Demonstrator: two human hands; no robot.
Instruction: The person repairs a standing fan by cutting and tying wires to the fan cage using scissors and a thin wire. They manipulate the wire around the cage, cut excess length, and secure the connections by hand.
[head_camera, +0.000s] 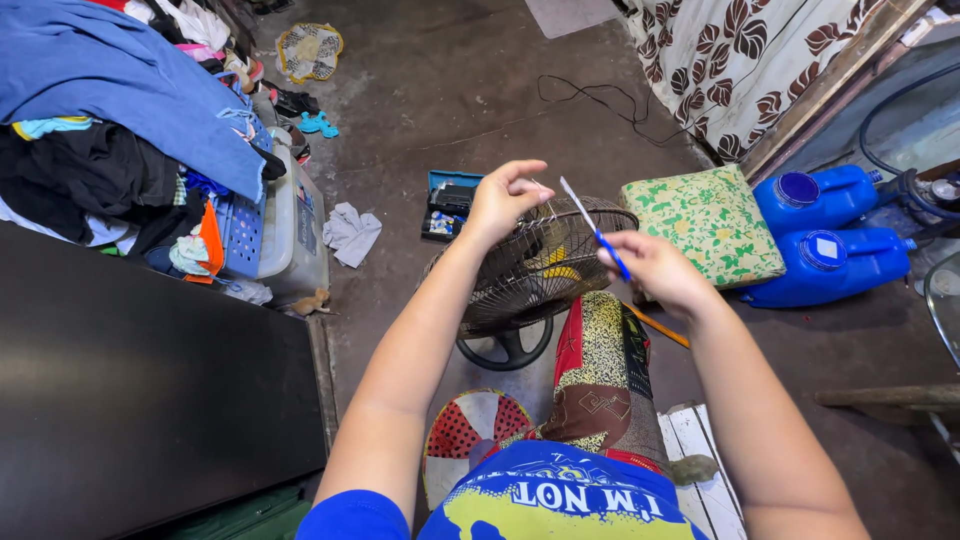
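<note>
My left hand (503, 197) grips the top rim of a dark wire fan guard (530, 275), which stands tilted on the floor against my patterned trouser leg (600, 370). Yellow blades show through the wires. My right hand (655, 268) holds a thin blue-handled tool (596, 228), its pale tip pointing up toward the guard's rim between the two hands. A round black fan base (505, 350) lies on the floor under the guard.
An open blue toolbox (450, 205) and a white rag (352, 234) lie on the concrete floor. A green floral cushion (710, 222) and two blue jugs (830, 235) sit right. Piled clothes (110, 110) and a plastic bin (295, 235) stand left, beside a black surface (130, 390).
</note>
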